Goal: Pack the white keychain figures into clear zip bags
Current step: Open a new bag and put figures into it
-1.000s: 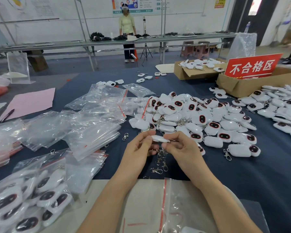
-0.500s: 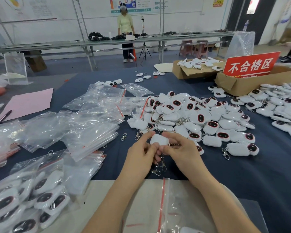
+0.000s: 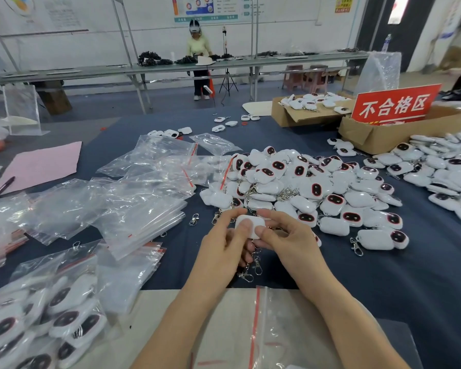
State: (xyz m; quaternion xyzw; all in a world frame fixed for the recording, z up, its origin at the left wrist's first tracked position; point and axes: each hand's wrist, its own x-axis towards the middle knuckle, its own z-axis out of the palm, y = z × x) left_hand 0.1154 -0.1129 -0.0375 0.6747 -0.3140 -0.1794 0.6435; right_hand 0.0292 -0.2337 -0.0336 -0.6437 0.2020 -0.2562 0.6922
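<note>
Both hands on 1 white keychain figure (image 3: 249,225), held just above the worktop (image 3: 383,288), at the near edge of the loose pile (image 3: 317,182). Left hand (image 3: 224,246) grip: thumb + fingers pinch its left end. Right hand (image 3: 285,241): same on the right end. Chain & clasps (image 3: 252,270) dangle below. Risks: clasp snags pile chains or the zip bag (image 3: 282,323) mouth; glossy shell could slip from a fingertip-only hold.
</note>
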